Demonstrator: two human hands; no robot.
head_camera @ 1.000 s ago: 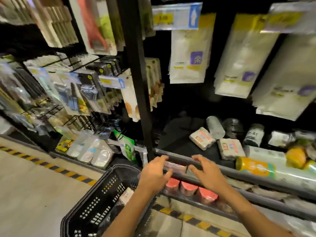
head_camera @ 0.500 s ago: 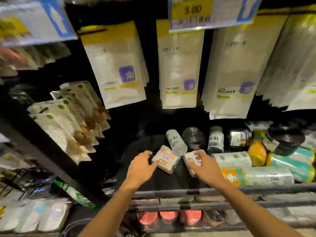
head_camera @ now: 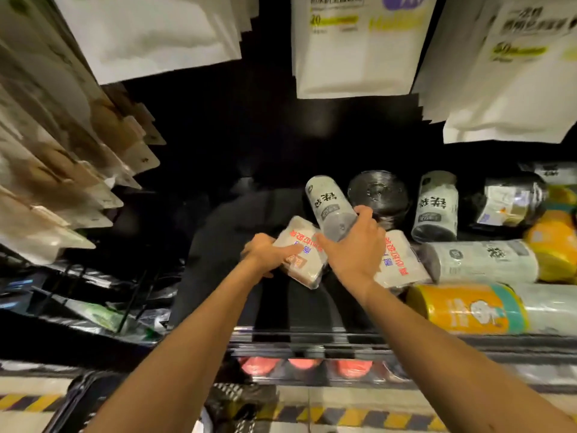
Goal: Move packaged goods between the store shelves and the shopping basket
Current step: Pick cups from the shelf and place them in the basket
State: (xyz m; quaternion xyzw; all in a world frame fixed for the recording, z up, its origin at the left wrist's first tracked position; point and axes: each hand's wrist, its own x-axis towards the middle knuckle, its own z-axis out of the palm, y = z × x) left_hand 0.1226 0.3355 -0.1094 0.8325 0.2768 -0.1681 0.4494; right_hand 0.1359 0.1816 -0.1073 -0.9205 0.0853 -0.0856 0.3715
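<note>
Yellow-and-black striped tape (head_camera: 359,415) runs along the pale floor (head_camera: 324,397). White pouches (head_camera: 352,57) hang overhead; at left, blurred hanging packs (head_camera: 62,198), seemingly card-backed, overlap in a row.

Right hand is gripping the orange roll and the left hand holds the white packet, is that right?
No. The head view shows the right hand gripping the grey roll instead; the left hand does hold the white packet.

One view only: head-worn wide-angle camera, facing forward and steeply down, close to the shelf (head_camera: 406,339) at centre frame, floor (head_camera: 343,398) along the bottom edge.
</note>
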